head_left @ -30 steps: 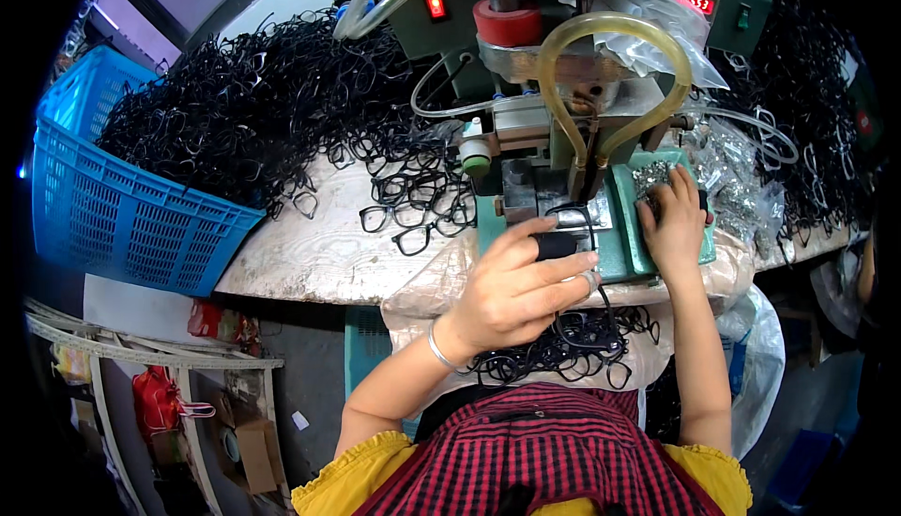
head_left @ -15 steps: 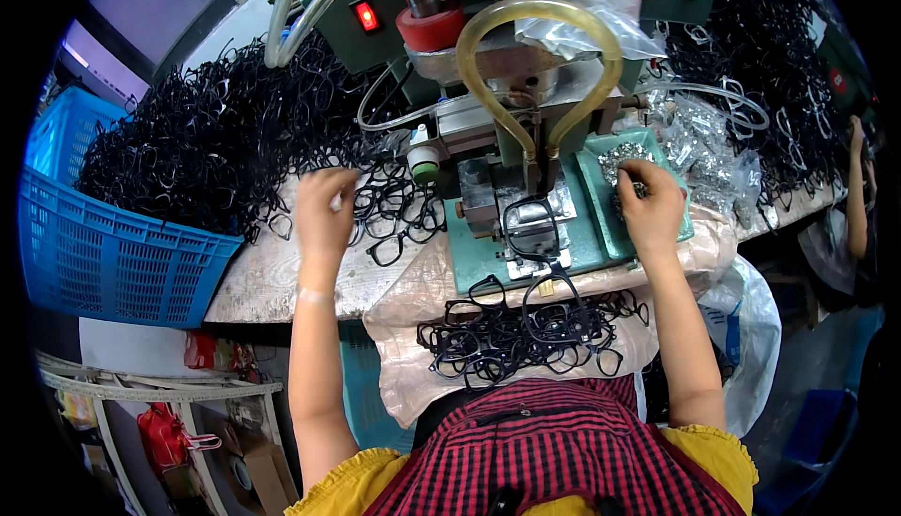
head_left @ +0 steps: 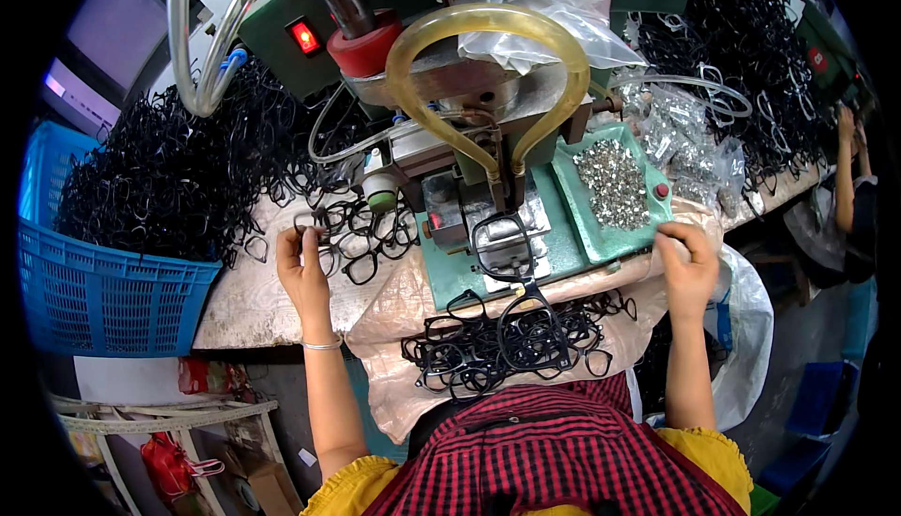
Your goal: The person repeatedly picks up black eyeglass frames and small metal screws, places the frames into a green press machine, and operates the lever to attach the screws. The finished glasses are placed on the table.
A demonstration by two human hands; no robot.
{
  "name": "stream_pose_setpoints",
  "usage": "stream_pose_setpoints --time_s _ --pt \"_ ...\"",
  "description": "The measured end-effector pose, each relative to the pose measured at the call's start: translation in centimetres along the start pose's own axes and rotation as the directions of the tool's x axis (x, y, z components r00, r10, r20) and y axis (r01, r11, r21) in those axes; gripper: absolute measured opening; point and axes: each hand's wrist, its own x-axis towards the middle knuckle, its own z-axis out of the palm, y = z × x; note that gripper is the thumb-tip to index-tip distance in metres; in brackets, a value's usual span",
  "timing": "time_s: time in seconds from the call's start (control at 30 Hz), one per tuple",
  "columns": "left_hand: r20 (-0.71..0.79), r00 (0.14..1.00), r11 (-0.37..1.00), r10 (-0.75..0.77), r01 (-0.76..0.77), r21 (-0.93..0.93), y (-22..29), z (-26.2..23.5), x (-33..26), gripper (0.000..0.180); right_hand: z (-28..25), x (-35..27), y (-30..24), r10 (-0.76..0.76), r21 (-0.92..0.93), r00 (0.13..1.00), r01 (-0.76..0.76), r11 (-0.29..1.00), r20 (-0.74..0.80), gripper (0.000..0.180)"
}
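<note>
My left hand [head_left: 304, 267] is over the table left of the press, thumb and fingers pinched on the rim of a black eyeglass frame [head_left: 311, 220]. More frames [head_left: 361, 258] lie beside it. My right hand [head_left: 690, 267] hovers by the near right corner of a green tray [head_left: 574, 199] of small metal parts [head_left: 612, 183]; its fingers are curled together, and anything between them is too small to see. A black eyeglass frame [head_left: 533, 283] sits in the press [head_left: 441, 201], one rim under the head, the other hanging toward me. Neither hand touches it.
Black eyeglass frames [head_left: 469, 352] are heaped on the cloth before me. A blue crate [head_left: 113, 291] and a large frame pile [head_left: 150, 187] stand left. A red button [head_left: 662, 191] is by the tray. Bags of metal parts [head_left: 680, 140] lie behind. Another person's arm [head_left: 847, 178] shows far right.
My right hand has come out of the tray of metal parts toward me. The left hand has moved down to the loose frames and pinched one. The lit counter on the machine has changed.
</note>
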Motion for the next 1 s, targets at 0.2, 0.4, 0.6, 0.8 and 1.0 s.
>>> stream_pose_setpoints --time_s 0.2,0.4,0.6,0.8,1.0 --pt "0.039 0.996 0.970 -0.082 0.089 -0.224 2.3 5.1 -0.3 0.011 7.5 4.6 -10.3 -0.241 0.402 0.956 0.156 0.902 0.170 0.020" --pt "0.060 0.961 0.915 -0.268 0.274 -0.296 2.6 6.1 -4.2 0.017 11.5 2.9 -11.0 0.027 0.655 0.968 -0.190 0.731 0.250 0.031" --pt "-0.099 0.991 0.942 0.093 -0.120 -0.313 11.2 8.1 -3.5 0.016 10.9 2.8 -11.8 0.042 0.712 0.935 -0.296 0.637 0.351 0.041" --pt "0.090 0.698 0.689 0.710 -0.664 -0.291 17.8 6.8 -4.8 0.015 9.1 1.5 -14.8 0.081 0.761 0.910 -0.387 0.521 0.408 0.048" --pt "0.458 0.451 0.605 0.766 -0.746 -0.278 17.9 10.7 -4.6 0.021 8.0 5.0 -4.6 -0.201 -0.257 0.956 0.254 0.932 0.213 0.027"
